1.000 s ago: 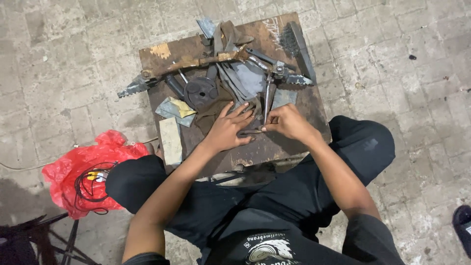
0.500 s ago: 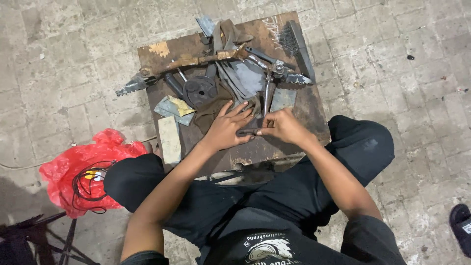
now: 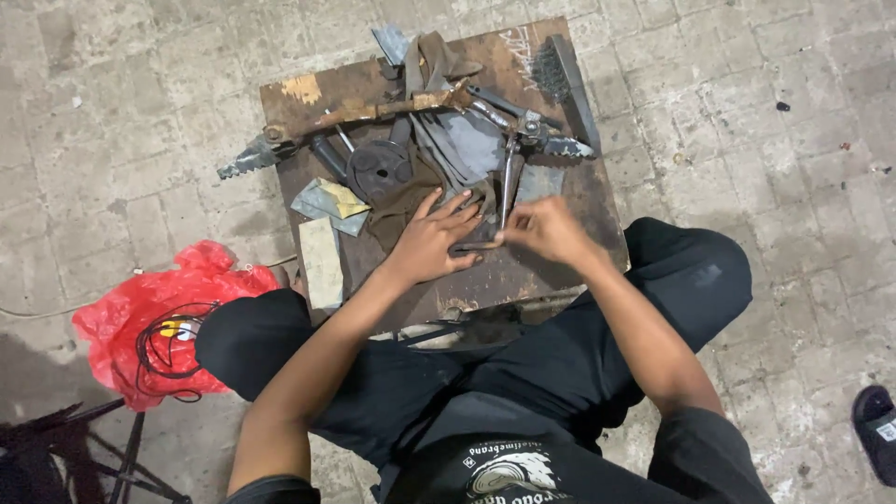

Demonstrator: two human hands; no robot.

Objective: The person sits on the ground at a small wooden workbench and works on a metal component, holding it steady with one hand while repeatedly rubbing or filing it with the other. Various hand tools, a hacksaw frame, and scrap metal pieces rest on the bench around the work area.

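Note:
I sit on a paved floor with a rusty metal plate (image 3: 569, 201) in front of my knees. My left hand (image 3: 431, 240) lies flat with fingers spread on dark metal pieces near the plate's middle. My right hand (image 3: 544, 229) pinches the end of a small thin metal rod (image 3: 474, 246) that lies between both hands. Just beyond my fingers stands a pair of pliers (image 3: 509, 177) with its handles pointing toward me. A round black disc (image 3: 380, 170) and a long rusty toothed bar (image 3: 317, 126) lie farther back.
A wire brush (image 3: 560, 70) rests at the plate's far right corner. Folded sheet-metal scraps (image 3: 327, 203) sit at the left. A red plastic bag (image 3: 154, 313) with wires lies on the floor at left. A dark stand (image 3: 84, 448) is at bottom left, a sandal (image 3: 877, 429) at far right.
My right hand has shifted slightly right and closed on the small rod. The left hand stays spread on the metal pieces. The view has drifted a little.

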